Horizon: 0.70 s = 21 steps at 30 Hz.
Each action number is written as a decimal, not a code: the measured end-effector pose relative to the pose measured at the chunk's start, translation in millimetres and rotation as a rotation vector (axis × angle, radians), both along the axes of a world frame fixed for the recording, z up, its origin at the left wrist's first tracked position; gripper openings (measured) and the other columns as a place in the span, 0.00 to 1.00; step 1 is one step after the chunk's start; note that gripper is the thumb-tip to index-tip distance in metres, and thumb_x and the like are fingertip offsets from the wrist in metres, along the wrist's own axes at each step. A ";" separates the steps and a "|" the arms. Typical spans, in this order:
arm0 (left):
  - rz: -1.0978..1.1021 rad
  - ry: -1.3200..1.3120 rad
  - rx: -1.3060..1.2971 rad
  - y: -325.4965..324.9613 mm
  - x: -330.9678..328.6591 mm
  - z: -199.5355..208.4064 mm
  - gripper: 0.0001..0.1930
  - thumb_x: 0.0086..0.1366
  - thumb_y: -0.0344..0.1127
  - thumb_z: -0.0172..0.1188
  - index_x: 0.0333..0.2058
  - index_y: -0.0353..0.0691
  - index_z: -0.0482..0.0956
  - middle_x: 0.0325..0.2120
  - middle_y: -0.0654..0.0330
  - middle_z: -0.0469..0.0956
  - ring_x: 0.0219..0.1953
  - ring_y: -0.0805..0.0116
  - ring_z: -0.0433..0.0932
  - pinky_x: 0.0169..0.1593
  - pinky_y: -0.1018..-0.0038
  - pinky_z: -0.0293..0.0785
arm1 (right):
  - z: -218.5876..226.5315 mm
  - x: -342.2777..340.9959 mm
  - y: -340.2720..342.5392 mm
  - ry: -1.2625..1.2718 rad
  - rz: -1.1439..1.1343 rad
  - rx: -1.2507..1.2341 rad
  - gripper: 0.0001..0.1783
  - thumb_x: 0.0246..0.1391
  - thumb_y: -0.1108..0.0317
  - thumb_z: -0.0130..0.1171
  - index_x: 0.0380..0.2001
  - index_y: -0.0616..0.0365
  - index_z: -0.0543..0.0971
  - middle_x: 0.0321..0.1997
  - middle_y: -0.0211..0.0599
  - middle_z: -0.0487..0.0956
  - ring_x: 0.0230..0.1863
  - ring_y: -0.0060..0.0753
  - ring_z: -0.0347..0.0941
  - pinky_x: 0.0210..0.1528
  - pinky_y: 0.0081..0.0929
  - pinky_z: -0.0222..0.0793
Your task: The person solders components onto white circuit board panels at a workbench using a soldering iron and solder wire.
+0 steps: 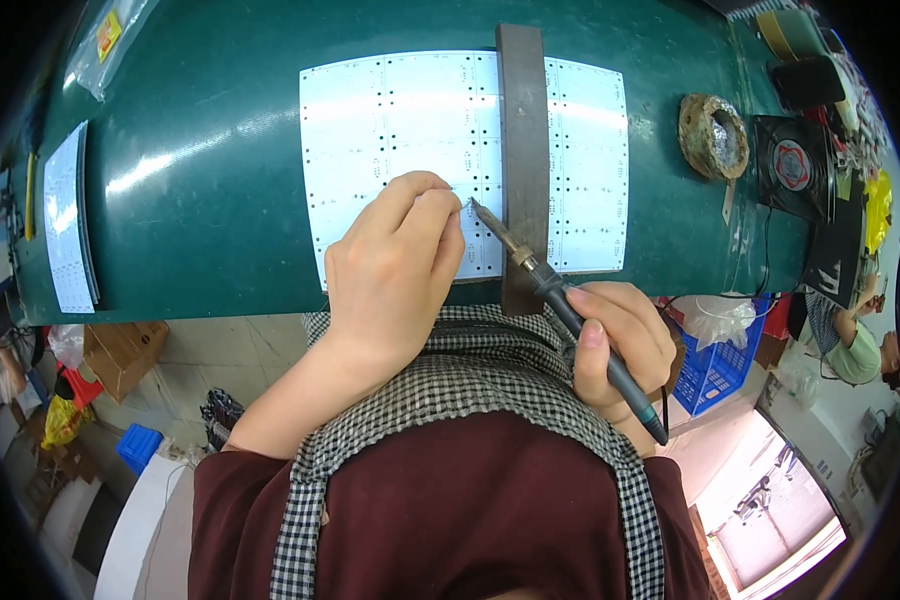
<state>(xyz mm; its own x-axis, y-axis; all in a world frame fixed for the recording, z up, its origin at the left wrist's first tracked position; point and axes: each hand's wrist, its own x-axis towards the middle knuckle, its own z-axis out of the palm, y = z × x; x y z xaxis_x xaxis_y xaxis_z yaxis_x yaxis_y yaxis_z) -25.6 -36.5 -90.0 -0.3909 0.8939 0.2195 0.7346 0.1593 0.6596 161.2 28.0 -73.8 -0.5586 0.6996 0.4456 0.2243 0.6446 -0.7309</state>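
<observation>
A large white circuit board panel (425,110) with rows of small dark holes lies on the green table in front of me. Across its right part runs a long dark bar (523,120), resting on top. In my right hand (625,345) is a soldering iron (570,310), held like a pen, its tip pointing up and left at the panel's surface. My left hand (395,255) is over the panel, thumb and fingertips pinched close beside the iron's tip. Whatever is in that pinch is too small to tell.
Right of the panel sit a round tip-cleaning dish (713,138) and a small black fan (792,167). A stack of white panels (67,220) lies at the table's left end, with a plastic bag (110,45) beyond. Below the right edge stands a blue crate (715,365); another person (855,345) is farther right.
</observation>
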 end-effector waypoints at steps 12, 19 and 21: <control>-0.065 -0.041 -0.042 -15.0 -0.3 6.1 0.06 0.52 0.24 0.62 0.29 0.37 0.74 0.37 0.57 0.76 0.30 0.59 0.76 0.31 0.71 0.73 | 2.2 6.6 -9.8 0.047 0.009 0.099 0.08 0.43 0.73 0.57 0.27 0.67 0.79 0.23 0.42 0.78 0.19 0.34 0.74 0.20 0.24 0.70; -0.111 -0.114 -0.026 -28.8 6.0 1.1 0.08 0.51 0.22 0.61 0.31 0.35 0.73 0.38 0.54 0.77 0.36 0.57 0.77 0.38 0.68 0.75 | -0.9 14.5 -18.8 0.075 0.021 0.087 0.08 0.43 0.73 0.57 0.27 0.67 0.80 0.22 0.41 0.78 0.19 0.34 0.74 0.20 0.25 0.70; -0.093 -0.095 -0.014 -27.1 7.3 0.7 0.08 0.51 0.22 0.60 0.31 0.35 0.73 0.37 0.54 0.77 0.36 0.57 0.77 0.38 0.69 0.75 | 0.8 15.5 -18.6 0.046 0.038 0.073 0.08 0.42 0.73 0.57 0.27 0.67 0.80 0.22 0.41 0.78 0.19 0.35 0.75 0.20 0.25 0.71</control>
<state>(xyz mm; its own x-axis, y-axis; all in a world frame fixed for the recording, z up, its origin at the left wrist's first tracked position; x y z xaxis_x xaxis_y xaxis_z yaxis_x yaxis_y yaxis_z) -18.3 -63.6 -89.3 -0.3248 0.9299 0.1724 0.6812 0.1036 0.7247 176.7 9.5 -73.0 -0.5622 0.6430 0.5200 0.1662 0.7038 -0.6907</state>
